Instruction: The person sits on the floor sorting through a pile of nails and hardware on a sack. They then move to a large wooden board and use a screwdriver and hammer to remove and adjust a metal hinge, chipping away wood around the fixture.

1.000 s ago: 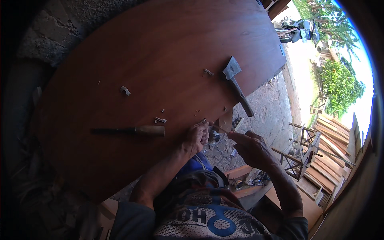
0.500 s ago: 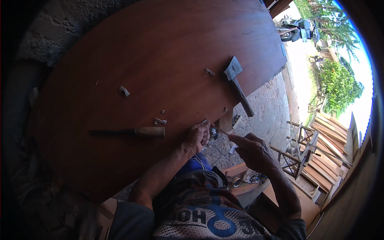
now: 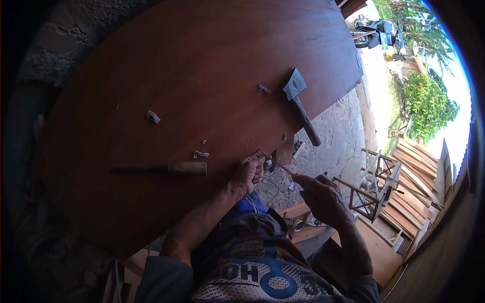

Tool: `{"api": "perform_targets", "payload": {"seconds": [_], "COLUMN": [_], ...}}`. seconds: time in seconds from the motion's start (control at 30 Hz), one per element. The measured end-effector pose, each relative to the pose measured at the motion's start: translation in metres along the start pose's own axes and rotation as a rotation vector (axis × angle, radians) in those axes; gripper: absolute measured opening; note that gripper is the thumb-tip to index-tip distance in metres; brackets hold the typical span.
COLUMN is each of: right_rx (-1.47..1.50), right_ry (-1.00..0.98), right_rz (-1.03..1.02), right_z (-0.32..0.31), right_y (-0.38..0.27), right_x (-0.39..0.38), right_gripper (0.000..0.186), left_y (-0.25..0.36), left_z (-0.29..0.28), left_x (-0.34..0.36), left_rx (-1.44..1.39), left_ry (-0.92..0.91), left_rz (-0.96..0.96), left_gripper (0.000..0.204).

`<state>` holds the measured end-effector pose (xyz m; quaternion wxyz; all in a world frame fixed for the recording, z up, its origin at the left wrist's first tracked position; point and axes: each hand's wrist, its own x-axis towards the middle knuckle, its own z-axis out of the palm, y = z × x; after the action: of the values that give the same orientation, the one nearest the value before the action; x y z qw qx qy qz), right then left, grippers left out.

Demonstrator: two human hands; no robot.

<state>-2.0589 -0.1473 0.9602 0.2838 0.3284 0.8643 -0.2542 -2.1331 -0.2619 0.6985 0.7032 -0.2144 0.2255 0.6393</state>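
Observation:
At the near edge of a reddish-brown wooden board (image 3: 217,60), my left hand (image 3: 251,170) is closed with its fingers curled. A small greyish bit shows at its fingertips, too small to name. My right hand (image 3: 323,196), off the board to the right, grips a slim, rod-like tool (image 3: 283,168) whose shaft points at the left fingertips; its kind cannot be made out. Left of my left hand lies a chisel (image 3: 188,168) with a wooden handle and dark blade. A hatchet (image 3: 295,85) rests farther off, its handle reaching past the board's edge.
Curled wood shavings (image 3: 153,116) and small chips lie scattered on the board. To the right are a wooden frame stand (image 3: 366,194) and stacked planks (image 3: 411,166) on the ground. A motorcycle (image 3: 376,38) stands outside at the far right. Rough masonry (image 3: 60,45) borders the far left.
My right hand has drawn slightly right and down, and more of the tool's shaft shows. My left hand stays at the board's edge. The view has shifted a little.

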Motion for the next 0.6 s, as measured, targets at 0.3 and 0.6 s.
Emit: {"api": "perform_targets", "payload": {"seconds": [0.3, 0.6], "right_rx": [0.106, 0.204], "right_ry": [0.552, 0.845], "right_rz": [-0.133, -0.378], "right_z": [0.050, 0.120], "right_y": [0.042, 0.071], "right_x": [0.009, 0.187], "right_gripper": [0.049, 0.052], "left_y": [-0.005, 0.012], "left_z": [0.007, 0.011], "left_x": [-0.007, -0.011], "left_rx": [0.273, 1.761], "left_ry": [0.159, 0.546], "left_rz": [0.079, 0.700], "left_gripper": [0.015, 0.034]}}
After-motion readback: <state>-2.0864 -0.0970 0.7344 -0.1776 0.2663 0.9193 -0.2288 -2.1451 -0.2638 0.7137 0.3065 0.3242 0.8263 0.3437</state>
